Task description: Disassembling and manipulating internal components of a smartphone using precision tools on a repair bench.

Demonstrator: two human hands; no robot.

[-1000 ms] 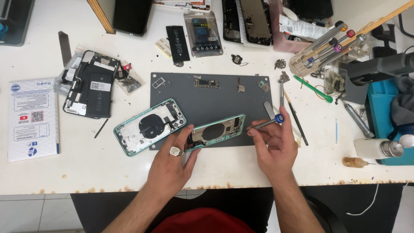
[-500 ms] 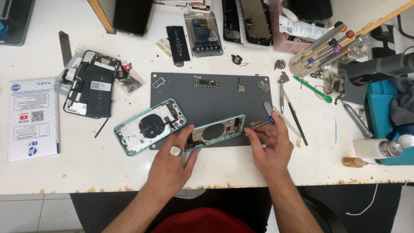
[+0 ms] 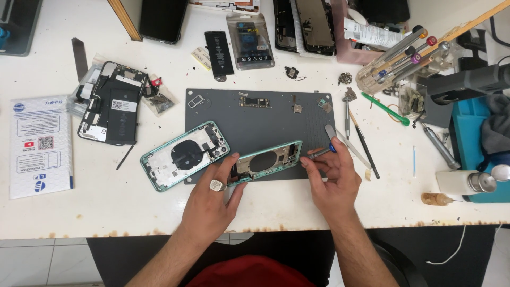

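My left hand (image 3: 212,199), with a ring on one finger, grips the near-left end of a green phone frame (image 3: 268,161) tilted up on the grey work mat (image 3: 255,119). My right hand (image 3: 332,178) pinches a small screwdriver (image 3: 320,152) with a blue cap, its tip at the frame's right end. A second green phone back housing (image 3: 183,155) with a round black coil lies flat just left of my left hand, partly on the mat.
A black opened phone (image 3: 111,103) lies at the left, beside a white booklet (image 3: 40,143). A battery (image 3: 218,53) and a bagged part (image 3: 249,40) sit behind the mat. Screwdriver rack (image 3: 396,58), tweezers (image 3: 345,146), green pry tool (image 3: 385,109) and small bottles (image 3: 465,182) crowd the right.
My right hand has swung the screwdriver down and left, from beside the frame to its right end. The left hand and frame have stayed put.
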